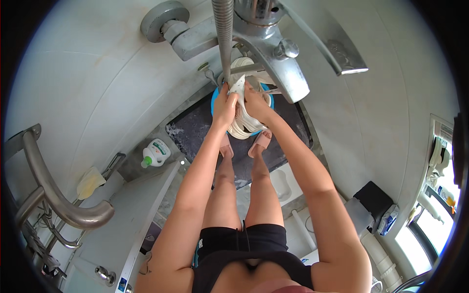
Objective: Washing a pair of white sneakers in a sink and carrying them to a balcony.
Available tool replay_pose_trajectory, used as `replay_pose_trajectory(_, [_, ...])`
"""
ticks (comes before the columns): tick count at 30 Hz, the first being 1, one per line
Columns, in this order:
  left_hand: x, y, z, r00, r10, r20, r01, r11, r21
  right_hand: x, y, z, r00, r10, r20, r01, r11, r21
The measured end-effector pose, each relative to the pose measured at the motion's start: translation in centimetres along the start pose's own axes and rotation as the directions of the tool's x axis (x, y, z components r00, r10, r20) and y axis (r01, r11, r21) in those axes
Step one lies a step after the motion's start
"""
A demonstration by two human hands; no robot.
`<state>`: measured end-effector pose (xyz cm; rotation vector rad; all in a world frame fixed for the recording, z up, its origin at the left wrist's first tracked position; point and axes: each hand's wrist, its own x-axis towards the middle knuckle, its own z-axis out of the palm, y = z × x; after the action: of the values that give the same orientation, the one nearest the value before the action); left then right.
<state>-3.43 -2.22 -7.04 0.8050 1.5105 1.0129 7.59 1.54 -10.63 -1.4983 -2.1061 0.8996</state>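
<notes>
My left hand (224, 107) and my right hand (255, 102) are close together, each gripping a bunched piece of white wet-looking cloth (239, 88). Beneath them a blue basin (213, 99) stands on the floor. Cream ribbed cloth (240, 132) hangs from between my hands down to the basin's near side. More cream material (242, 63) shows beyond my hands, partly behind the pipework. My hands and the cloth hide most of the basin's inside.
A chrome mixer tap (271, 44) with a metal shower hose (223, 36) juts out above my hands. The basin stands on a dark mat (198, 124). A white detergent bottle (157, 152) lies left. Also left are a door (121, 212) and a metal rail (55, 190).
</notes>
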Motion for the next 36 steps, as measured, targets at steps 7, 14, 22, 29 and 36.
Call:
replay_pose_trajectory(7, [0.3, -1.3, 0.4, 0.997, 0.075, 0.014, -0.074, 0.997, -0.023, 0.4, -0.4, -1.5, 0.996, 0.010, 0.091, -0.015, 0.999, 0.051])
replay_pose_trajectory(14, [0.3, -2.4, -1.0, 0.986, -0.024, 0.166, 0.051, 0.985, -0.163, -2.2, -2.3, -7.2, 0.984, -0.012, -0.177, -0.019, 0.985, -0.170])
replay_pose_trajectory(22, [-1.4, 1.8, 0.7, 0.910, -0.058, 0.411, 0.269, 0.836, -0.478, -0.4, 3.1, -8.4, 0.868, 0.472, -0.154, -0.193, 0.608, 0.770])
replay_pose_trajectory(29, [2.3, 0.3, 1.4, 0.851, 0.079, 0.519, 0.244, 0.815, -0.525, -0.8, 5.3, -9.8, 0.868, 0.432, 0.244, -0.125, -0.285, 0.950])
replay_pose_trajectory(36, [1.5, 3.1, 2.9, 0.894, 0.070, 0.442, 0.145, 0.890, -0.433, -0.8, 6.0, -12.6, 0.961, 0.278, -0.012, 0.111, -0.344, 0.933])
